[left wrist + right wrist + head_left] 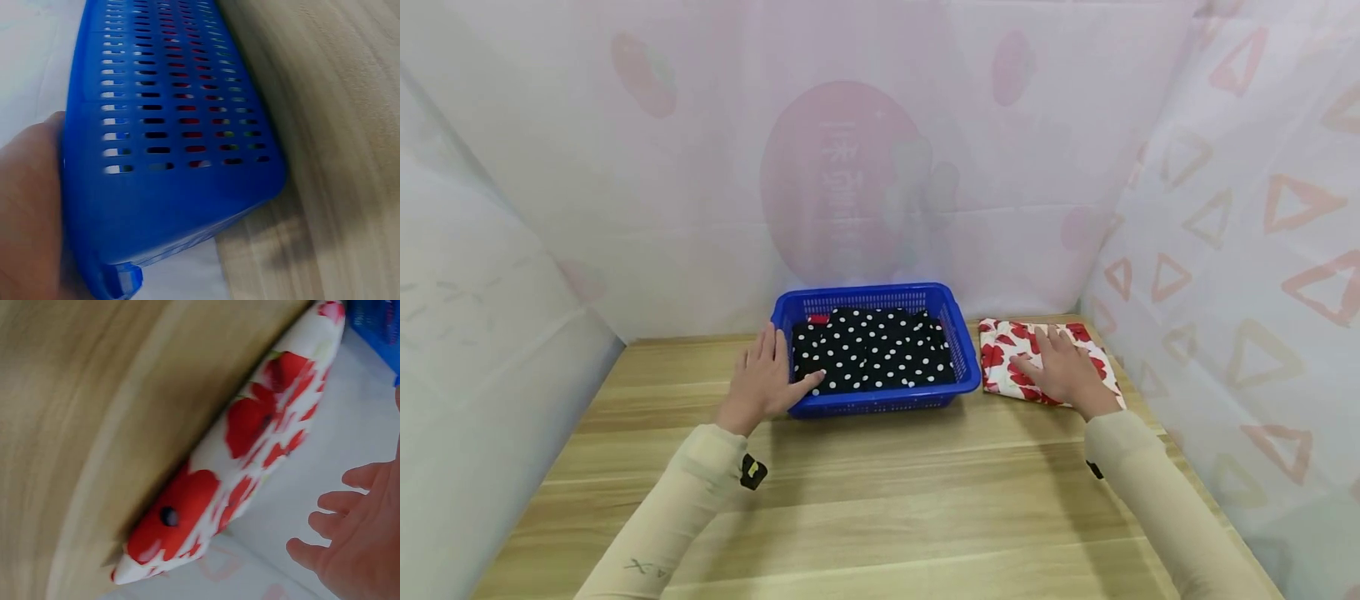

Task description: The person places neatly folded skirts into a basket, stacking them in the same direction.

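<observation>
A blue plastic basket (872, 404) with slotted walls stands against the back wall, holding folded black cloth with white dots (872, 350). My left hand (763, 379) is at the basket's left end, fingers straight, thumb reaching over the rim. In the left wrist view the basket's slotted side (169, 194) fills the middle, and red shows through its slots. To the right of the basket lies a folded white cloth with red flowers (1000, 367). Above that cloth is my right hand (1063, 375), fingers spread. The right wrist view shows a gap between this hand (356, 531) and the flowered cloth (244, 437).
A wooden table (880, 500) lies under everything. Pale printed sheets form a back wall (700, 208), a left wall (475, 333) and a right wall (1225, 292) with triangle prints. The flowered cloth lies near the table's right edge.
</observation>
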A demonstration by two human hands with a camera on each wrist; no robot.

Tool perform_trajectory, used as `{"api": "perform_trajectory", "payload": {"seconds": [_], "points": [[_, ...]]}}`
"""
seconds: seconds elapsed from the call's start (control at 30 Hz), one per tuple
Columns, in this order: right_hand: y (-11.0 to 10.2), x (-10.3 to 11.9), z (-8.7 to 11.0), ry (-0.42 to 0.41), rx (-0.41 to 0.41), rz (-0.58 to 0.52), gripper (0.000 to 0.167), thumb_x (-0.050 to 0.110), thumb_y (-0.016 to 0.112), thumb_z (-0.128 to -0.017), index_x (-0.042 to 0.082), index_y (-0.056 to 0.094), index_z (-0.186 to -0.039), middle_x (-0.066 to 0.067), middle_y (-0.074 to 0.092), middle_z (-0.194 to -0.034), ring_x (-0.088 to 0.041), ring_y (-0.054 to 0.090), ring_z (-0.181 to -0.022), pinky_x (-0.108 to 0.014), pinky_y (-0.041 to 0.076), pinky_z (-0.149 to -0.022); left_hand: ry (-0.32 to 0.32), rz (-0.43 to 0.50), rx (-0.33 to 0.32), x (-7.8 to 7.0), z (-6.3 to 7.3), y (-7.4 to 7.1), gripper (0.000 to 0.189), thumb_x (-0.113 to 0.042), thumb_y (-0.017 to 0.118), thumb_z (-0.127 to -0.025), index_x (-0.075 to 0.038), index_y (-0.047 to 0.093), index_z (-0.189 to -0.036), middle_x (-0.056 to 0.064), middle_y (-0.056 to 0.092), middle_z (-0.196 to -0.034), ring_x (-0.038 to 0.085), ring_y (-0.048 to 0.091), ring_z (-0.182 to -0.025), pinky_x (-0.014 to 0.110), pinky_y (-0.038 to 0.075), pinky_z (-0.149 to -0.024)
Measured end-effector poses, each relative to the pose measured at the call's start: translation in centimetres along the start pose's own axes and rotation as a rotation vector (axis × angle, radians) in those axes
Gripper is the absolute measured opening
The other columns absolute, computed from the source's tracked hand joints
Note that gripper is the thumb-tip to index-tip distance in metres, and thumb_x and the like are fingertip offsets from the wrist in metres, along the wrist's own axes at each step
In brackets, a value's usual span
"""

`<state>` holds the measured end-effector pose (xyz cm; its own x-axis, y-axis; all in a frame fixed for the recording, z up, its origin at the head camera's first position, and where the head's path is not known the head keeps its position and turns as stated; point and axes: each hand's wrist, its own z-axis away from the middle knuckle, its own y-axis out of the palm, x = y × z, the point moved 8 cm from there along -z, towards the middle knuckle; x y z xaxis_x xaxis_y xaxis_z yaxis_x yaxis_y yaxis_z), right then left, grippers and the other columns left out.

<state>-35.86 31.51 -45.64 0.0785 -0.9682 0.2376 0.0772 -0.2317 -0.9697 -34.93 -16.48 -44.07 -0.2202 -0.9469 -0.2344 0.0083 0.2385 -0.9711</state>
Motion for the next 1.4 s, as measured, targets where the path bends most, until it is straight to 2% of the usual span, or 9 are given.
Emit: {"api": "perform_trajectory", "payload": {"seconds": [0.1,0.23,0.47,0.73,0.93,1.4], "points": [[1.2,-0.8,-0.3,0.028,0.030,0.008,0.099,0.072,0.040,-0.104,0.000,0.016,-0.168,-0.034,0.010,-0.173,-0.055,0.009,-0.160,-0.079,0.009,-0.124,-0.013,0.008,0.012,0.2,0.0,0.5,0.115,-0.077,0.043,-0.100,0.012,0.008,-0.164,0.032,0.002,-0.175,0.050,0.007,-0.163,0.072,0.014,-0.128],[2.4,-1.8,-0.5,0.057,0.054,0.032,0.103,0.075,0.039,-0.102,0.001,0.013,-0.168,-0.034,0.009,-0.172,-0.057,0.008,-0.159,-0.081,0.011,-0.123,-0.024,0.026,0.031,0.2,-0.1,1.1,0.115,-0.078,0.041,-0.100,0.011,0.006,-0.165,0.030,0.000,-0.175,0.049,0.005,-0.163,0.072,0.014,-0.129],[4.1,-3.4,-0.9,0.112,0.094,0.024,0.107,0.078,0.038,-0.100,0.000,0.010,-0.168,-0.039,0.007,-0.170,-0.062,0.003,-0.157,-0.085,0.009,-0.119,-0.037,0.042,0.026,0.1,-0.2,1.4,0.115,-0.078,0.040,-0.100,0.010,0.005,-0.165,0.028,-0.002,-0.176,0.047,0.003,-0.164,0.070,0.012,-0.130],[6.2,-4.2,-1.2,0.143,0.172,0.021,0.114,0.086,0.027,-0.097,0.000,0.002,-0.168,-0.039,-0.003,-0.170,-0.064,-0.001,-0.155,-0.084,0.004,-0.120,-0.054,0.042,0.023,0.2,-0.1,1.4,0.113,-0.075,0.043,-0.100,0.009,0.005,-0.165,0.027,-0.002,-0.176,0.046,0.002,-0.165,0.069,0.012,-0.131],[6.5,-3.7,-1.4,0.134,0.162,0.039,0.112,0.084,0.030,-0.098,0.001,0.004,-0.168,-0.038,-0.001,-0.170,-0.064,0.002,-0.155,-0.085,0.008,-0.119,-0.070,0.041,0.021,0.6,0.0,1.3,0.112,-0.073,0.045,-0.101,0.009,0.004,-0.165,0.027,-0.002,-0.176,0.045,0.002,-0.165,0.068,0.012,-0.131],[6.7,-3.1,-0.4,0.116,0.171,0.043,0.110,0.082,0.030,-0.099,0.002,0.003,-0.168,-0.037,-0.002,-0.171,-0.064,0.001,-0.156,-0.086,0.007,-0.118,-0.067,0.044,0.013,0.6,0.0,1.2,0.111,-0.071,0.047,-0.101,0.009,0.005,-0.165,0.028,-0.001,-0.176,0.046,0.003,-0.165,0.067,0.012,-0.131]]}}
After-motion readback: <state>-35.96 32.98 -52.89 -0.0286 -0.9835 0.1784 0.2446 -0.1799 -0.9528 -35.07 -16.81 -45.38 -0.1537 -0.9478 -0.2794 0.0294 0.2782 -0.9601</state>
